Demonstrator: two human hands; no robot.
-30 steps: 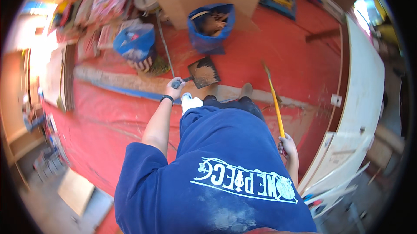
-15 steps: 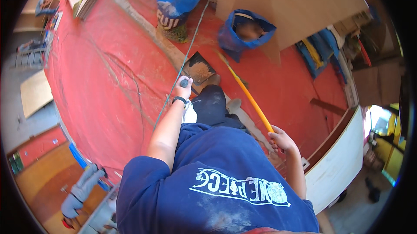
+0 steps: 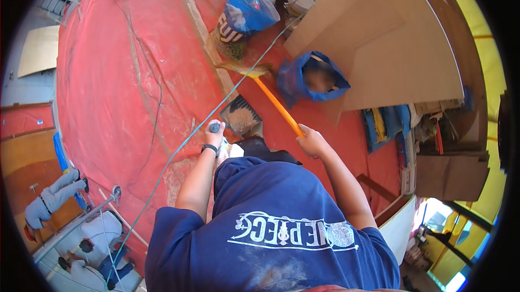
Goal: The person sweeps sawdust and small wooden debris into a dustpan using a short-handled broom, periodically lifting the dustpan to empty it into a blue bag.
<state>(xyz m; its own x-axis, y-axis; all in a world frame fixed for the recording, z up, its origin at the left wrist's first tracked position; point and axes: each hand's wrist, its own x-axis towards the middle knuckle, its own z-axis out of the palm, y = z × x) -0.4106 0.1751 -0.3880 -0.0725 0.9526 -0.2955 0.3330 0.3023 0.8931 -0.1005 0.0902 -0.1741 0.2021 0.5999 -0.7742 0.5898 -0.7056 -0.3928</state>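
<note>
My left hand (image 3: pixel 214 136) grips the dark handle of a black dustpan (image 3: pixel 240 116) that holds pale dust and rests on the red floor (image 3: pixel 108 91). My right hand (image 3: pixel 310 141) is closed around the orange handle of a broom (image 3: pixel 273 101). The broom's straw head (image 3: pixel 238 68) lies ahead on the floor beside a pale strip. My blue shirt fills the lower part of the view.
A blue sack (image 3: pixel 315 79) gapes open ahead on the right, and another blue bag (image 3: pixel 245 13) stands farther off. Large tan boards (image 3: pixel 390 37) lean at upper right. A thin teal cord (image 3: pixel 179 148) crosses the floor. Another person (image 3: pixel 54 200) is at lower left.
The view has swung round. My right hand has lifted forward with the broom, so its straw head now reaches out ahead beyond the dustpan. My left hand keeps the dustpan handle.
</note>
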